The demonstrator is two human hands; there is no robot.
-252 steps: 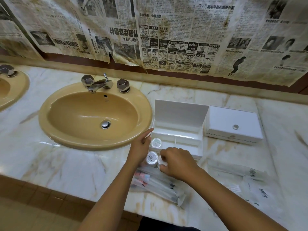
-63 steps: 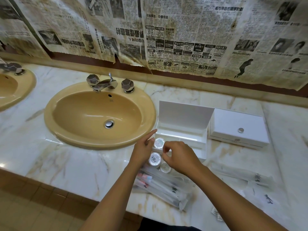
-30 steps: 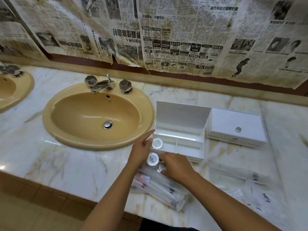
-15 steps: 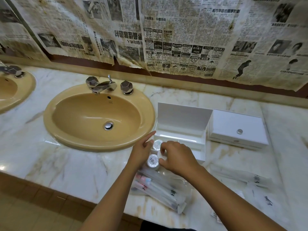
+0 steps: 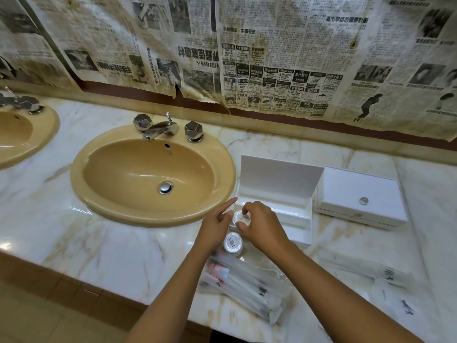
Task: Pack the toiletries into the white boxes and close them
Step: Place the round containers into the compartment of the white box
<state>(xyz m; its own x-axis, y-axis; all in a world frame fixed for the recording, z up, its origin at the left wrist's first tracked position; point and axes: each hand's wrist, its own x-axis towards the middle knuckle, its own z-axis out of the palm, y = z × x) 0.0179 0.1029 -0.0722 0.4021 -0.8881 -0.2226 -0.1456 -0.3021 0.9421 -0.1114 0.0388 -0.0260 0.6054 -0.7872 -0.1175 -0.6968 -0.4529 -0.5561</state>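
Observation:
An open white box (image 5: 279, 191) stands on the marble counter with its lid upright. My right hand (image 5: 263, 227) is over its front-left compartment, fingertips pinched around a small round-capped bottle (image 5: 239, 217). My left hand (image 5: 214, 226) rests against the box's front-left corner with its index finger stretched out and nothing in it. A second small bottle (image 5: 233, 242) stands on the counter just in front of the box, between my hands. Clear wrapped toiletry packets (image 5: 249, 290) lie in a pile under my forearms. A closed white box (image 5: 358, 194) sits to the right.
A tan sink (image 5: 153, 174) with a chrome tap (image 5: 160, 128) lies left of the boxes; a second sink (image 5: 22, 134) is at the far left. More wrapped packets (image 5: 385, 276) lie at the right. Old newspaper covers the wall. The counter's front edge is close.
My right hand rose from the bottles on the counter and moved back to the box's front-left compartment with a small bottle. The left hand stayed at the box's corner.

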